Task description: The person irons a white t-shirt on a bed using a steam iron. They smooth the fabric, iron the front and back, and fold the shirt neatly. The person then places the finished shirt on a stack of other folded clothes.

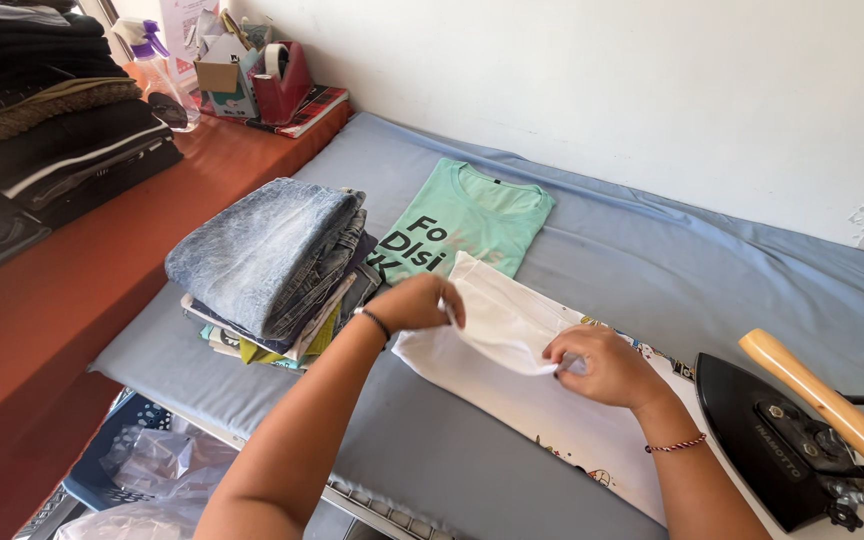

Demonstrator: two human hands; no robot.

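Left hand (414,303) pinches the folded edge of the white shirt (512,380); right hand (602,365) pins the flap's corner. The shirt lies on the blue worktop (652,260), between jeans (272,255) and iron (802,440). Best keep edges aligned, smoothing flat.

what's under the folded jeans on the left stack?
Under the jeans lie more folded clothes; only their edges show, white, dark and yellow-green. How many pieces, and what they are, is covered. The stack sits on the blue-grey ironing cover.
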